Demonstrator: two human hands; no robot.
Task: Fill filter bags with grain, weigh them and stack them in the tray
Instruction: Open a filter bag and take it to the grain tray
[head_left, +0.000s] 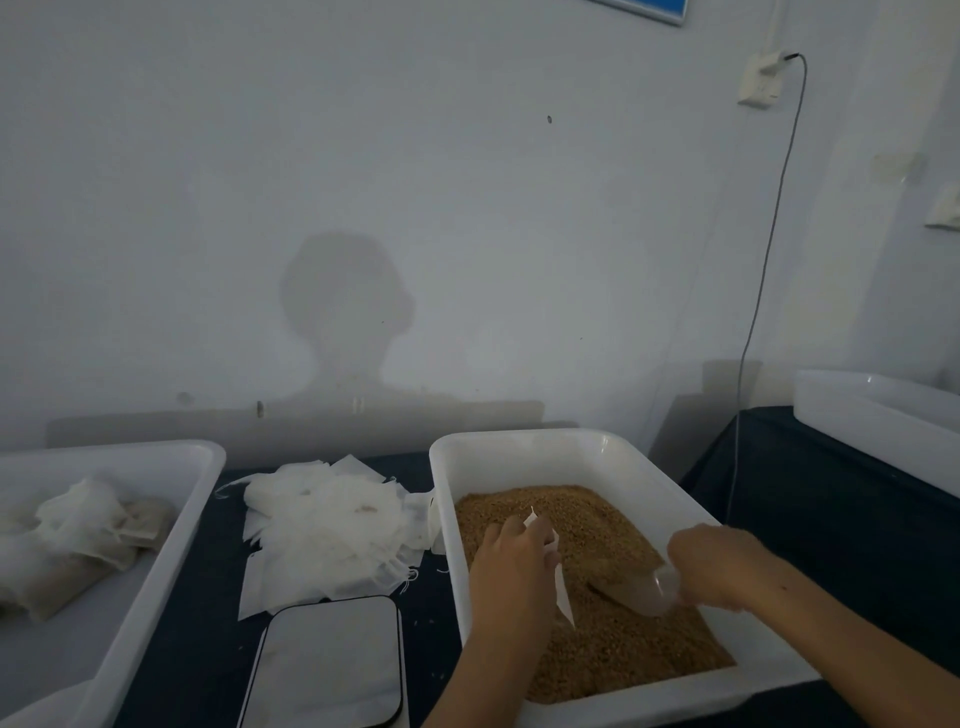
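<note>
A person is working over a white tub (519, 452) of brown grain (597, 525), with both bare hands lowered inside it. The left hand (511, 566) is pinching a white filter bag (561, 582) between curled fingers and thumb; the bag is hanging with its long axis running roughly 11 o'clock to 5 o'clock, its lower end pointing down into the grain. The right hand (719, 566) is gripping the handle of a clear plastic scoop (644, 587), fingers wrapped around it, the scoop's mouth pointing toward 9 o'clock at the bag and carrying grain, its long axis lying nearly level across the tub. Bag and scoop are sitting just beside each other at the tub's centre; whether they are touching is not clear. At 9 o'clock from the tub, a loose heap of empty filter bags (332, 525) is spreading over the dark tabletop (208, 597), its edge touching the tub wall. At 7 o'clock from the tub, a flat scale (330, 665) with a pale platform is lying just below the heap. Farther toward 9 o'clock, a second white tray (171, 545) is holding several filled bags (88, 545) piled together. At 2 o'clock, a 3rd white tub (872, 421) is resting on a dark-draped surface, with a cable (769, 249) dropping from a wall socket (761, 80) behind. Both forearms are reaching in from the 5 o'clock and 6 o'clock edges, the wrists bending downward.
</note>
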